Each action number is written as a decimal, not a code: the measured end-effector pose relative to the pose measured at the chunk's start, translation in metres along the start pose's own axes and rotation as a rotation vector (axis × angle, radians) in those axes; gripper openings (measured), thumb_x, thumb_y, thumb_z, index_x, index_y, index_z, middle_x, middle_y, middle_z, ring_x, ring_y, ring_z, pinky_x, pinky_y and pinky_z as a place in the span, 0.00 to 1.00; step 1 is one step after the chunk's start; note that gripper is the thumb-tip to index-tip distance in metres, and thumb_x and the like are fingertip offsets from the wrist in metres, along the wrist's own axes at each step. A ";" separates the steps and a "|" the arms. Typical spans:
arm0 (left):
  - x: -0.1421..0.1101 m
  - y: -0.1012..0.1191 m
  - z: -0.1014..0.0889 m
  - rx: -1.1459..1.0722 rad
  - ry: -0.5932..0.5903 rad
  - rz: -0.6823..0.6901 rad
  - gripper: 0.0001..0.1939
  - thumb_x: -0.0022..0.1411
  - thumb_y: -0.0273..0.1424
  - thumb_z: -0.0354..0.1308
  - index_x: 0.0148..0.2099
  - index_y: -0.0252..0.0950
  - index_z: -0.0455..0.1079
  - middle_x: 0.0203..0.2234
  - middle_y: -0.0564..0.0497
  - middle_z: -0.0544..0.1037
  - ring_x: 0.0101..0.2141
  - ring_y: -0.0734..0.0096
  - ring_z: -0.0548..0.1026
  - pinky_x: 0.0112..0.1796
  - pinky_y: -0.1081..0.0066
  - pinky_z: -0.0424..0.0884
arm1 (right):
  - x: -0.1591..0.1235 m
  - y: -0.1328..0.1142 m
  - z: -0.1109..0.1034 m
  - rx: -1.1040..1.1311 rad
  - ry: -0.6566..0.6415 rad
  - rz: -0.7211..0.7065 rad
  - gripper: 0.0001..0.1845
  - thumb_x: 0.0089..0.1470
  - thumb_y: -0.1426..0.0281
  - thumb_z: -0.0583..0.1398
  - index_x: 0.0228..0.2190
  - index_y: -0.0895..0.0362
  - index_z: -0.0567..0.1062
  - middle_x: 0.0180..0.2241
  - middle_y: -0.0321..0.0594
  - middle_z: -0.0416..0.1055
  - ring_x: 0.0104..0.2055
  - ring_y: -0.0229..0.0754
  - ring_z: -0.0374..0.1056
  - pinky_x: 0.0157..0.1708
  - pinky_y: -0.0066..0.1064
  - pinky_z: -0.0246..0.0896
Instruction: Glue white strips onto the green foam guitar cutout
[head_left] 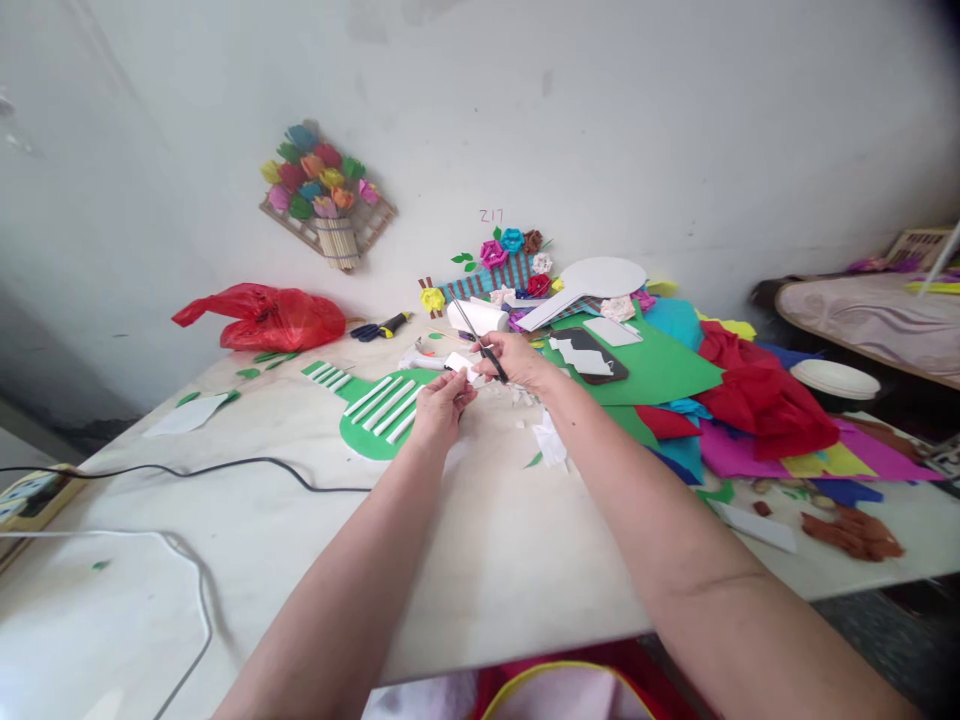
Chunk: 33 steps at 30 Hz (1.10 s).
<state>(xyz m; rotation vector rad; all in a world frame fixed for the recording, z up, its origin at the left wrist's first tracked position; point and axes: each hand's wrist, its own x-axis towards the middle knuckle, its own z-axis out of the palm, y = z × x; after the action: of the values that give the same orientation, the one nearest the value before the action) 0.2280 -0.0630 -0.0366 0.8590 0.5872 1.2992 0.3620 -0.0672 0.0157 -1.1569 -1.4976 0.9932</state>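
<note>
My left hand pinches a small piece of white paper above the table. In my right hand is a pair of scissors, its blades pointing up and away from me beside the paper. Whether the blades touch the paper I cannot tell. Just left of my left hand lies a green paper shape with a round end and a narrow end, and white strips lie across it in rows. White paper scraps are scattered under and beside my right hand.
A red plastic bag and pliers are at the back left. Colored paper sheets pile up on the right, near a dark phone-like slab. A black cable and white cable cross the left side.
</note>
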 end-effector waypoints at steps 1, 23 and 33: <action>0.000 0.000 -0.001 0.008 0.005 0.006 0.12 0.41 0.30 0.66 0.25 0.30 0.67 0.17 0.56 0.68 0.20 0.83 0.67 0.26 0.79 0.67 | 0.000 0.000 0.001 -0.002 0.005 0.000 0.15 0.35 0.81 0.62 0.30 0.61 0.68 0.13 0.27 0.62 0.14 0.28 0.58 0.13 0.18 0.51; 0.003 0.016 -0.009 -0.051 0.100 0.136 0.13 0.39 0.29 0.67 0.26 0.30 0.67 0.18 0.55 0.69 0.20 0.82 0.68 0.27 0.77 0.66 | 0.001 0.009 -0.003 -0.074 -0.094 0.055 0.17 0.38 0.69 0.64 0.33 0.60 0.68 0.17 0.33 0.67 0.17 0.31 0.63 0.11 0.18 0.46; 0.005 0.022 -0.014 -0.031 0.106 0.156 0.12 0.40 0.29 0.67 0.26 0.30 0.69 0.18 0.55 0.69 0.19 0.83 0.67 0.25 0.78 0.66 | 0.000 0.012 -0.016 -0.187 -0.337 0.023 0.19 0.45 0.56 0.60 0.28 0.61 0.68 0.22 0.39 0.69 0.20 0.33 0.65 0.11 0.20 0.50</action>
<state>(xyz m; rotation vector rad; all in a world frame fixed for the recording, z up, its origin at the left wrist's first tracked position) 0.2052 -0.0539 -0.0268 0.8272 0.5911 1.4990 0.3800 -0.0644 0.0075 -1.1800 -1.8809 1.1235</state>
